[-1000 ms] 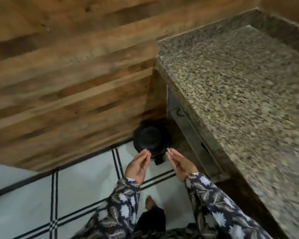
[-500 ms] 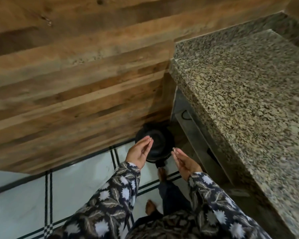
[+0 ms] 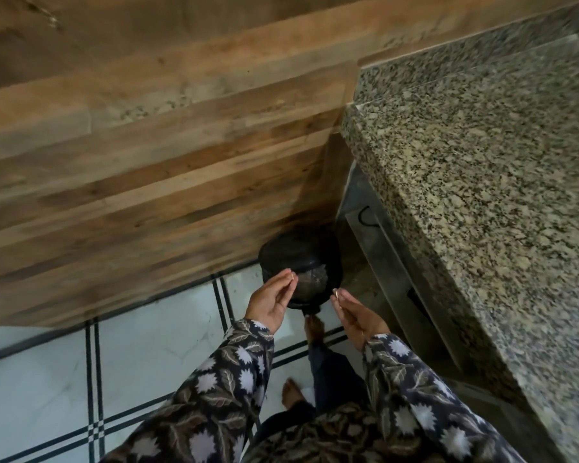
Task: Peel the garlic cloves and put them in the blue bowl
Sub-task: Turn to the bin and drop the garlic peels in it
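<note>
Wood-plank wall is filling 9 to 12 o'clock above a white tiled floor with dark stripes. The left hand is hovering released, fingers straight, at 8 o'clock of a round black bin. The right hand, likewise released, is hovering at its 5 o'clock. A speckled granite counter is occupying 3 o'clock. Garlic cloves and blue bowl are lying out of view.

The left hand and the right hand are both held forward. Palms face each other, fingers straight, holding nothing.
</note>
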A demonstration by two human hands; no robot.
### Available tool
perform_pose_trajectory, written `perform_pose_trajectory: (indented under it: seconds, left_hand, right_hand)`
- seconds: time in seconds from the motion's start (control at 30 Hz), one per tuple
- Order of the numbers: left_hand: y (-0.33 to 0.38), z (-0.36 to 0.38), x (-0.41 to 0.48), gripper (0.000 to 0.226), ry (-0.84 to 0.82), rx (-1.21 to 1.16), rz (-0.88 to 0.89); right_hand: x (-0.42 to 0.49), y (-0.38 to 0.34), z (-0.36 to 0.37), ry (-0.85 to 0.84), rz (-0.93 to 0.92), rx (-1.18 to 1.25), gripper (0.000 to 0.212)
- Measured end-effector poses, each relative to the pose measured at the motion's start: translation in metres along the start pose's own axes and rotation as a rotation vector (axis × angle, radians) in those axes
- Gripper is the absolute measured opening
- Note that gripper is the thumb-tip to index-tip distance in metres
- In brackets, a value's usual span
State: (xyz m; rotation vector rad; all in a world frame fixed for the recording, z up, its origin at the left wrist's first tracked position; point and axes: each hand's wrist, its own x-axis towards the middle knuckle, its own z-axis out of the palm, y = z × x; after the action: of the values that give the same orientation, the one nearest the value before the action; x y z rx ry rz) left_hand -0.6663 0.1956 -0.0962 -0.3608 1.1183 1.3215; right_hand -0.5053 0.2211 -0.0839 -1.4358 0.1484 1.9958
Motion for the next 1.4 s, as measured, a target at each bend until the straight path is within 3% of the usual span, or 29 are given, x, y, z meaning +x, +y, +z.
perform_pose_trajectory:
  seconds: [0.13, 0.27, 0.37, 0.43, 0.53, 0.73, 0.93, 1.13, 1.2, 1.4]
  left_hand:
    - [-0.009, -0.009, 0.012, 0.023, 0.045, 0.061, -0.042]
    - [-0.02, -0.015, 0.04, 0.032, 0.111, 0.162, -0.032]
    - [-0.028, -0.021, 0.097, 0.04, 0.125, 0.322, 0.005]
    - [-0.036, -0.027, 0.143, 0.044, 0.144, 0.414, 0.04]
    - [-0.054, -0.043, 0.206, 0.038, 0.219, 0.263, -0.018]
    - [-0.071, -0.059, 0.251, 0.039, 0.348, 0.391, 0.015]
    - [-0.061, -0.056, 0.219, 0.032, 0.337, 0.279, -0.042]
    - [-0.042, -0.024, 0.133, 0.019, 0.236, 0.36, 0.011]
    - [-0.036, -0.005, 0.091, 0.01, 0.215, 0.409, 0.076]
    - [-0.052, 0.048, -0.024, 0.015, -0.001, 0.575, 0.185]
  right_hand:
    - [0.01, 0.0, 0.002, 0.024, -0.013, -0.011, 0.036]
    - [0.036, -0.002, 0.009, -0.018, -0.025, -0.179, 0.035]
    - [0.09, -0.005, 0.019, 0.023, -0.038, -0.23, 0.027]
    - [0.139, -0.005, 0.024, 0.015, -0.046, -0.236, 0.036]
    - [0.202, 0.002, 0.024, 0.059, -0.047, -0.261, 0.042]
    - [0.252, 0.019, 0.007, 0.11, 0.0, -0.244, 0.038]
    - [0.229, 0.011, 0.02, 0.153, -0.019, -0.387, 0.035]
    - [0.149, 0.004, 0.02, 0.095, -0.072, -0.409, 0.035]
    - [0.107, 0.003, 0.016, 0.05, -0.134, -0.436, 0.033]
    - [-0.027, -0.006, -0.038, 0.028, -0.475, -0.532, 0.026]
